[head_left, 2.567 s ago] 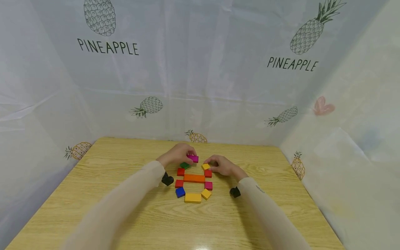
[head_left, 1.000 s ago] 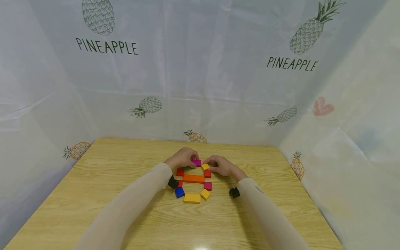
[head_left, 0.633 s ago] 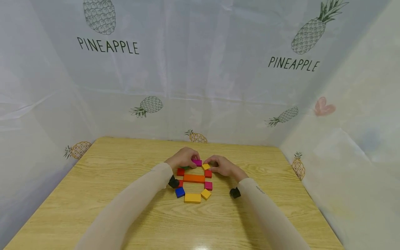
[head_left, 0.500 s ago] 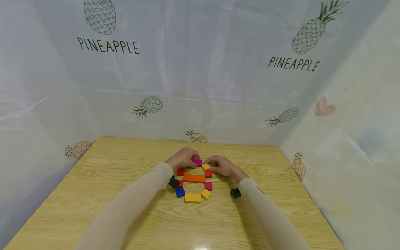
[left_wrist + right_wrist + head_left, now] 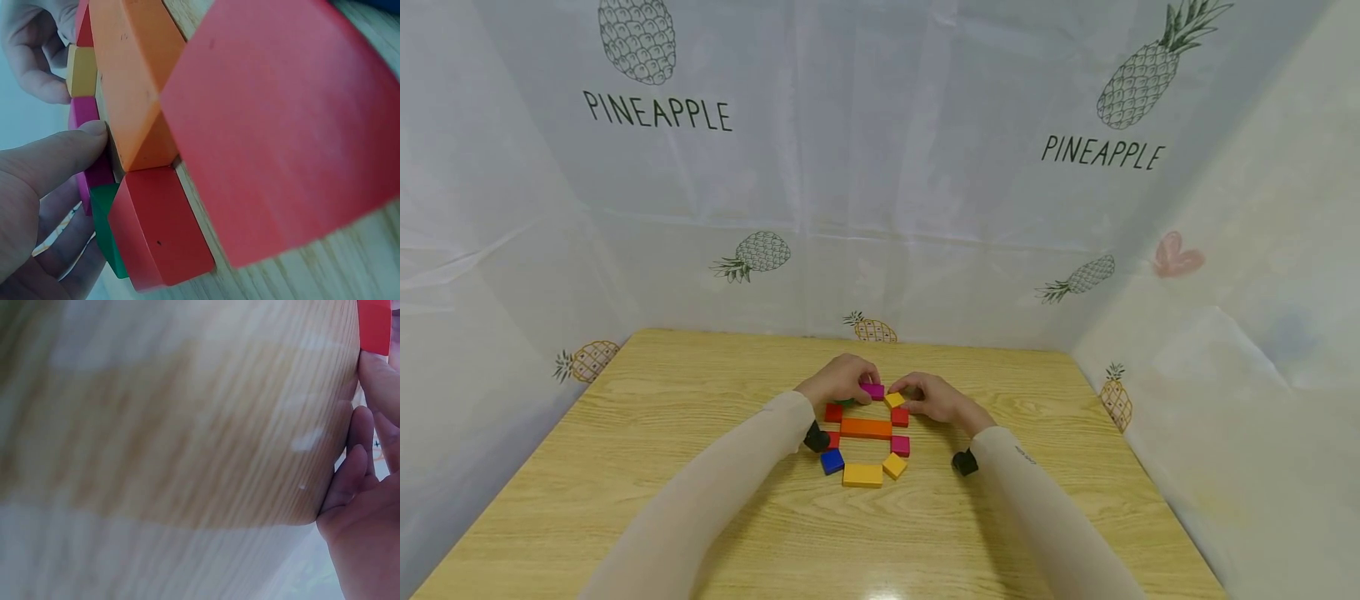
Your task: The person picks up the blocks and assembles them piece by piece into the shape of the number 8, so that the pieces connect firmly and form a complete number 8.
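At the far side of a ring of coloured wooden blocks, my left hand (image 5: 842,379) pinches a magenta block (image 5: 874,391), thumb on its near side. Beside it my right hand (image 5: 931,396) has thumb and fingers around a small yellow block (image 5: 894,401), set at an angle. In the left wrist view the yellow and magenta blocks lie end to end. A green block (image 5: 107,231) sits at the magenta block's other end, partly hidden by my left hand in the head view. Across the ring's middle lies a long orange block (image 5: 867,428), with red blocks at its ends.
Nearer me are a blue block (image 5: 832,462), a longer yellow block (image 5: 862,476), a small yellow block (image 5: 895,466) and a magenta one (image 5: 900,447). The wooden table (image 5: 700,358) meets a pineapple-printed curtain (image 5: 925,275) behind and at the sides.
My left hand has carried the magenta block rightward and slightly nearer me, up to the yellow block, and has held still there for the last second. My right hand has stayed in place.
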Motion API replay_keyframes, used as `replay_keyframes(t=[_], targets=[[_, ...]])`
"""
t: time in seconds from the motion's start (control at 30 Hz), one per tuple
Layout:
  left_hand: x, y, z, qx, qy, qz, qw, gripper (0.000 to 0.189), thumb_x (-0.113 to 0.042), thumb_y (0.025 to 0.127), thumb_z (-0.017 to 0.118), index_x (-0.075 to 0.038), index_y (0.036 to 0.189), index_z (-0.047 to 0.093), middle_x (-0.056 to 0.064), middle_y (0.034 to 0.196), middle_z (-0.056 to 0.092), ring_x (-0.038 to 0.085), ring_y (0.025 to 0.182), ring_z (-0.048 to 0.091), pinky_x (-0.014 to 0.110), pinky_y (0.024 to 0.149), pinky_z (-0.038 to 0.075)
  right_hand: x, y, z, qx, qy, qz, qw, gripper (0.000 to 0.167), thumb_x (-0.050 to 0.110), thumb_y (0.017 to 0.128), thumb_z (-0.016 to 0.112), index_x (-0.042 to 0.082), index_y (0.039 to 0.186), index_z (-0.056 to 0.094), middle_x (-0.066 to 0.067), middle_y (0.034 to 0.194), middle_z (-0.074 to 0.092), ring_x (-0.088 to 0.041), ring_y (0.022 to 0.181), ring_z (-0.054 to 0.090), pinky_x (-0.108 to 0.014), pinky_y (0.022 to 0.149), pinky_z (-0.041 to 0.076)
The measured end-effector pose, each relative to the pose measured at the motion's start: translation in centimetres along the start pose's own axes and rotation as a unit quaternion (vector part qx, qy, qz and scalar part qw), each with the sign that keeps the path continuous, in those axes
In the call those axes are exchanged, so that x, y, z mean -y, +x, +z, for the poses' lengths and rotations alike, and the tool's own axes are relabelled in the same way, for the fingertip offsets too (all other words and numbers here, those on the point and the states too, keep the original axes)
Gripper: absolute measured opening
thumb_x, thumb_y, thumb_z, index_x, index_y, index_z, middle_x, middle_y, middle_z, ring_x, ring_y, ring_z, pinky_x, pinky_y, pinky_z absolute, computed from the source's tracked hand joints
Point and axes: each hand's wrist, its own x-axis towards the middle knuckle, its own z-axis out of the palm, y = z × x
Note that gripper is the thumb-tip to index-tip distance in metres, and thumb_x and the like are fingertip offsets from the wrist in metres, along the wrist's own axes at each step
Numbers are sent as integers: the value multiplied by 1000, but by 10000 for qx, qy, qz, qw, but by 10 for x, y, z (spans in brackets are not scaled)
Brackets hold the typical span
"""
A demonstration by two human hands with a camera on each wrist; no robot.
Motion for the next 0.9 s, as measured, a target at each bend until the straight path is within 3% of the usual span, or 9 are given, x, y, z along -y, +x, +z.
replay_keyframes(t=[0.4, 0.9], targets=[[0, 0, 2, -59, 51, -41, 10000, 21, -16, 89, 88, -16, 106, 77, 0, 99, 73, 19, 91, 63, 37, 88, 56, -1, 1, -1, 38, 1, -122, 9999, 35, 7, 104, 68, 12, 139, 67, -8, 133, 66, -14, 91, 58, -33, 91, 52], [-2, -1, 1, -50, 38, 13, 10000, 20, -17, 89, 88, -15, 106, 77, 0, 100, 74, 18, 91, 64, 37, 88, 57, 0, 0, -2, 87, 33, -147, 9998, 36, 7, 104, 68, 11, 140, 67, -8, 131, 67, -15, 87, 57, -33, 88, 52]])
